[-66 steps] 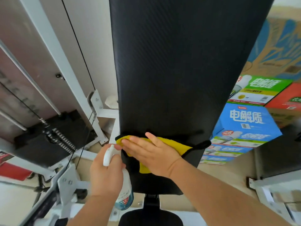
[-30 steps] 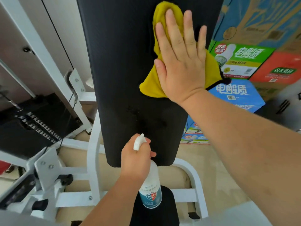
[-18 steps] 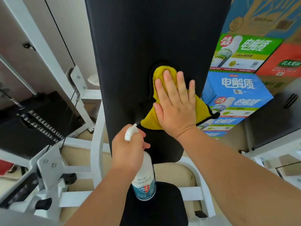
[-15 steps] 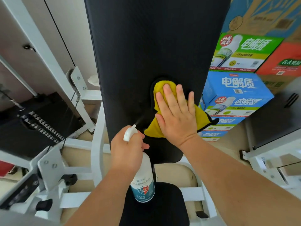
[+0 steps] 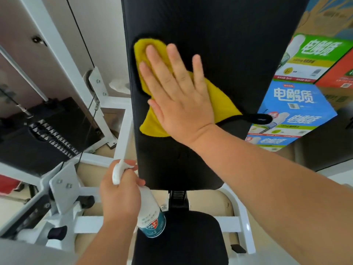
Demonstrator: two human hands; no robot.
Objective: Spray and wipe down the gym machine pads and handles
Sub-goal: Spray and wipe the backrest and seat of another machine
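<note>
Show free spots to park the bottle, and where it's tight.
Free: seat pad below the back pad, bare right of the bottle. Tight: left, among frame brackets and weight stack; right, boxes.

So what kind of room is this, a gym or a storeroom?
Most likely a small or home gym that doubles as storage. A weight stack with a cable sits beside a white-framed machine with a tall black back pad, and printed drink cartons are piled on the other side.
</note>
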